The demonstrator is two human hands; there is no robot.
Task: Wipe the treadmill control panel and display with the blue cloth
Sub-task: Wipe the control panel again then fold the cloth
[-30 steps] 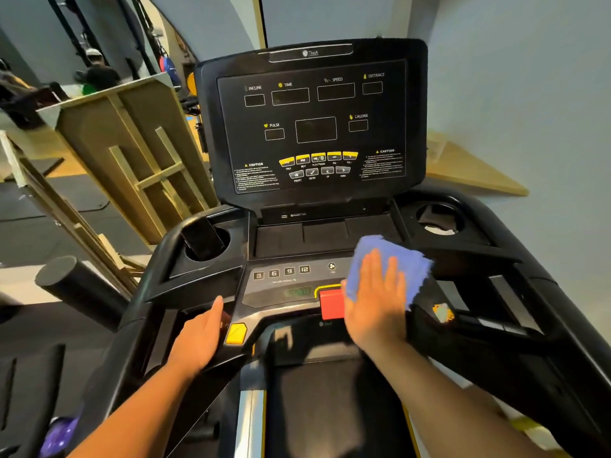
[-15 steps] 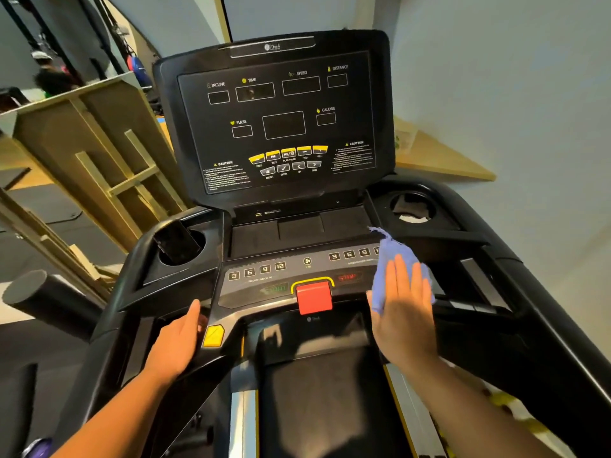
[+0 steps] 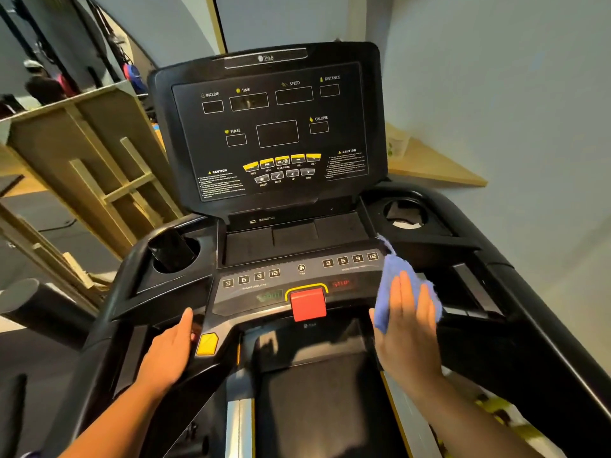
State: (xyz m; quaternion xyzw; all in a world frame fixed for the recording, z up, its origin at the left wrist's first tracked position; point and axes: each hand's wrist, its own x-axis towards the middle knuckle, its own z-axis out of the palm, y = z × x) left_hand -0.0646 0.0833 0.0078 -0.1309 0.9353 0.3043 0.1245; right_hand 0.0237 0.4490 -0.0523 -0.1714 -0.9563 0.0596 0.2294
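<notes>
My right hand [image 3: 408, 328] lay flat, fingers straight, pressing the crumpled blue cloth [image 3: 393, 276] against the right end of the grey lower control panel [image 3: 297, 279], right of centre in the frame. My left hand [image 3: 172, 352] rested with relaxed fingers on the black console edge beside the yellow button [image 3: 207, 343], holding nothing. The risk I saw: sweeping back left, the cloth could snag or knock the red stop key [image 3: 308, 304], or press the numbered keys [image 3: 350, 259]. The cloth ran long from lower frame toward upper frame, its loose corner pointing up at the dark upright display [image 3: 274, 133], not yet reached.
</notes>
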